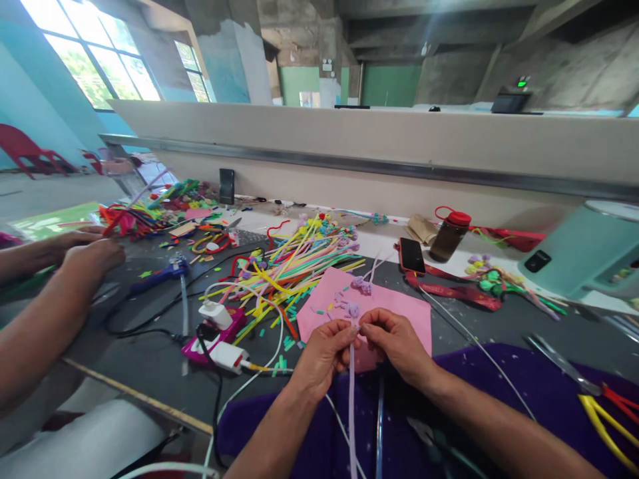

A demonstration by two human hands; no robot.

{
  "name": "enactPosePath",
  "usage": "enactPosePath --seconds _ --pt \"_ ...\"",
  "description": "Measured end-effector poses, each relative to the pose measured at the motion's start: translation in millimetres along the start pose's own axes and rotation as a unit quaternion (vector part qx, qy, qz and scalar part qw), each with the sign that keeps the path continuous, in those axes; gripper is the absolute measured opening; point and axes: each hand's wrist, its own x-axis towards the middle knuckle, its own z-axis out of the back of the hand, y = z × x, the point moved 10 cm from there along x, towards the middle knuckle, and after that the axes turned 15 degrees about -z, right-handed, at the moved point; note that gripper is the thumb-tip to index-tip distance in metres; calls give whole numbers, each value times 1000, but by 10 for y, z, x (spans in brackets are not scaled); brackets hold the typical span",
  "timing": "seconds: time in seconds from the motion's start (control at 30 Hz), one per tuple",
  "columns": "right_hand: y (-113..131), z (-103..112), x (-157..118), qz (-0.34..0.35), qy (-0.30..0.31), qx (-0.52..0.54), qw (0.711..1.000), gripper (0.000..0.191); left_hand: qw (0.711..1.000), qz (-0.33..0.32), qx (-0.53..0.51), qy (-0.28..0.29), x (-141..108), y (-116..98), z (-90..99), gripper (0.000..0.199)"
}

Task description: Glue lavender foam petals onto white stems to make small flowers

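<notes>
My left hand (327, 349) pinches a lilac pipe cleaner (352, 406) near its top, just under a small curled lilac flower head (353, 310). The long stem hangs straight down below my fingers. Close beside it, my right hand (397, 342) has thumb and forefinger closed at the same spot, touching the base of the flower head. What lies between those fingertips is mostly hidden. Beneath both hands is a pink sheet (412, 319), with short lilac cut pieces on it. Another lilac pipe-cleaner flower (362, 285) lies on the sheet's far part.
Left of the sheet spreads a pile of coloured pipe cleaners (294, 266). A magenta power strip (234, 332) with cables, a glue gun (162, 274), a phone (412, 256), a bottle (449, 236) and pliers (564, 362) lie around. A co-worker's hands (90, 256) work at left.
</notes>
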Motion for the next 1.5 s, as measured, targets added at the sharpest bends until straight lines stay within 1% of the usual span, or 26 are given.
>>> enactPosePath --seconds 0.1,0.2,0.3,0.4,0.53,0.7,0.9,1.0,1.07,1.17,1.3,1.37,1.4,1.5 --pt "19 -29 -14 0 16 4 1000 14 1000 -11 8 -4 4 -20 6 21" --pt "-83 -93 20 -47 73 38 996 18 1000 -17 24 -10 5 -28 27 19" --pt "-203 -141 59 -97 130 92 982 23 1000 -14 27 -3 1 -16 17 18" --pt "-263 -154 82 -121 158 124 972 25 1000 -14 14 14 -6 -15 -26 18" --pt "-274 -171 76 -125 172 127 969 23 999 -22 -6 27 -8 -37 -59 17" --pt "-250 -203 50 -115 193 136 965 21 999 -12 -24 35 -6 -7 -63 17" --pt "-238 -177 55 -100 193 120 969 23 998 -4 -34 52 -22 31 -103 18" --pt "-215 -164 52 -93 187 98 973 24 998 -4 -36 49 -15 39 -93 16" --pt "-160 -113 51 -63 159 62 983 22 998 -5 -42 47 -4 43 -86 15" --pt "-35 -11 25 5 99 8 995 18 997 -4 -65 51 5 43 -93 16" --pt "139 15 -68 96 65 -74 990 12 995 13 -68 72 -13 66 -130 16" --pt "265 4 -148 166 38 -150 974 10 994 24 -71 83 -26 84 -152 16" --pt "329 -11 -198 207 23 -192 959 9 993 28 -77 86 -29 92 -158 15" --pt "469 -99 -377 331 -11 -297 896 10 990 47 -98 95 -37 130 -180 13"
